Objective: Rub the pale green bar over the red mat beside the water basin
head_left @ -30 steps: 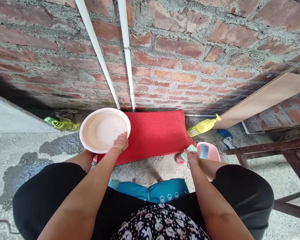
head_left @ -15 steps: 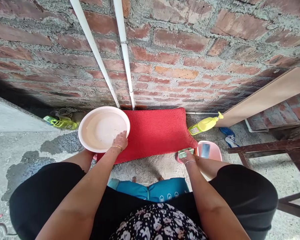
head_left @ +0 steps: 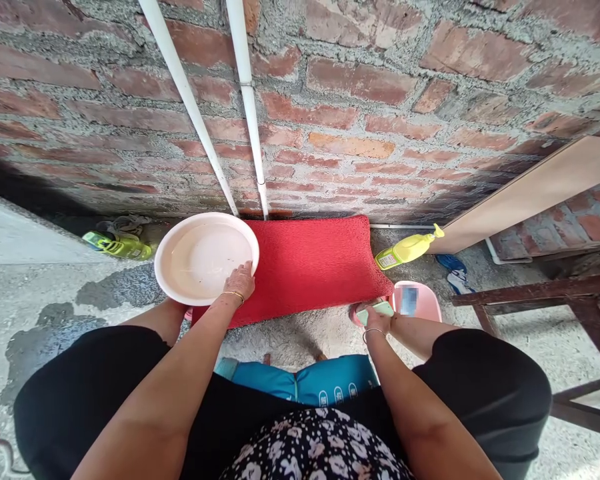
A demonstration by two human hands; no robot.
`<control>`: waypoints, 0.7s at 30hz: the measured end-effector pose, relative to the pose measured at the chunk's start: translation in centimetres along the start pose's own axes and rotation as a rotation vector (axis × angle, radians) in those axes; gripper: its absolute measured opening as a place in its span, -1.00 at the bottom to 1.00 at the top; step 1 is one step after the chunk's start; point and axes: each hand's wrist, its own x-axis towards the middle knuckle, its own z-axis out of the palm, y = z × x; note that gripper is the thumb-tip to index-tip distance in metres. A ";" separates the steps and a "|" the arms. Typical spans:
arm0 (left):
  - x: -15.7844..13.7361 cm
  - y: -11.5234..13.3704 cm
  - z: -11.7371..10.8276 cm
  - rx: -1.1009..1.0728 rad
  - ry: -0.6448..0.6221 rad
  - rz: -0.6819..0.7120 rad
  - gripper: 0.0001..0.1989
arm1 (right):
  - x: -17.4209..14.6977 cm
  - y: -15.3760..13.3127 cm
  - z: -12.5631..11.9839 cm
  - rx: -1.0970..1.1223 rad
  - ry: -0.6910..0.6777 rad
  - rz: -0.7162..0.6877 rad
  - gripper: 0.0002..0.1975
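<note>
My left hand [head_left: 240, 283] grips the right rim of a pale pink basin [head_left: 163, 257], its fingers over the edge and inside. Shallow, clear water appears to lie in the basin, which rests over the left end of a red mat [head_left: 310, 260]. In my right hand [head_left: 377, 321] is a pale green scrubbing brush [head_left: 380, 311], held low near my foot, just off the mat's front right corner. The brush's smooth back shows; its bristles are hidden. Beside that hand stands a small pink tub [head_left: 433, 303] with a blurred patch inside.
A yellow pump bottle [head_left: 409, 250] leans by the mat's right edge. Another yellow-green bottle [head_left: 130, 247] lies at the left. Two white pipes [head_left: 250, 120] run down the brick wall [head_left: 360, 77]. A wooden frame [head_left: 525, 293] stands at right; wet patches [head_left: 120, 285] mark the floor.
The brush in my right hand has turned, so its bristles no longer show and its flat back faces up. My left hand stays on the basin's rim.
</note>
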 end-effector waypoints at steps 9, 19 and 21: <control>-0.5 0.4 -0.4 -0.008 0.004 -0.009 -0.51 | -5.6 -6.4 1.0 -0.285 -0.063 -0.548 -0.55; -0.6 0.2 -0.1 -0.020 0.021 0.005 -0.52 | -18.3 -12.8 7.6 -0.677 -0.468 -1.152 -0.59; -0.6 0.2 -0.1 -0.028 0.015 0.007 -0.52 | -17.0 -12.5 7.0 -0.704 -0.458 -1.125 -0.59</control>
